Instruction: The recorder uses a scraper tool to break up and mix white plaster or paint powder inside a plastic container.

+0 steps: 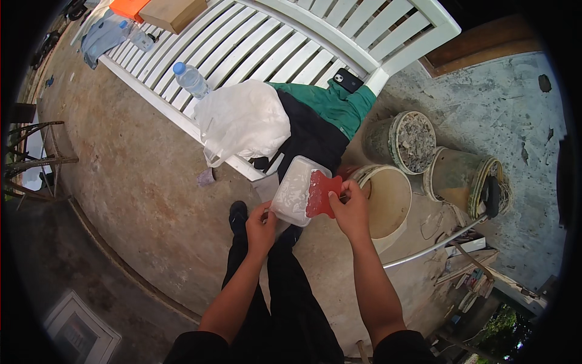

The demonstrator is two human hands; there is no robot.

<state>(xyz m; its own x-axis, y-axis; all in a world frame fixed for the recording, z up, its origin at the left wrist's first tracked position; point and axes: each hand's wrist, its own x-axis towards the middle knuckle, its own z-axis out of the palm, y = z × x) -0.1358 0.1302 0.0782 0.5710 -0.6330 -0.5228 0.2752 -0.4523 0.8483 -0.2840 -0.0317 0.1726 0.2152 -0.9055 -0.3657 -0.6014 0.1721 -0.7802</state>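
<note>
Your left hand [262, 230] pinches the near-left corner of a smeared pale tub [290, 194] between your hands, probably light, best held by its rim; your right hand [354, 212] pinches a red scraper [320, 193], likely stiff, by its right edge.

From my end of the feed I see black short sleeves [399, 347] that stop near the elbows, leaving the forearms [377, 285], the left hand [260, 229] and the right hand [353, 209] bare. Lower down I make out black trousers [298, 306] and a dark shoe [239, 213] with a rounded toe; the other shoe [293, 235] is partly hidden from me.
</note>
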